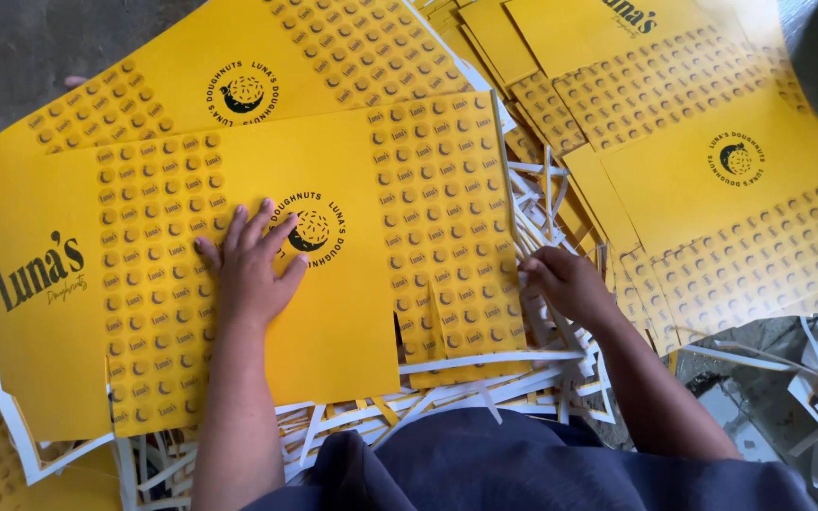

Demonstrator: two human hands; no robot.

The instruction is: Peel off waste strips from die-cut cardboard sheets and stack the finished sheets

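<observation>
Yellow printed sheet (239,303); left hand (250,270) flat atop.

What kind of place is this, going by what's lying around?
Probably a print or packaging workshop: stacks of yellow printed die-cut box sheets, white paper trimmings piled beneath, and a bare concrete floor.

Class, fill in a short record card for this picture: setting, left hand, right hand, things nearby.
setting: a heap of yellow printed card sheets on a grey floor
left hand: flat, palm down on the top sheet
right hand: at the top sheet's right edge, fingers curled among white paper strips
nearby: second pile of yellow sheets to the right
</observation>
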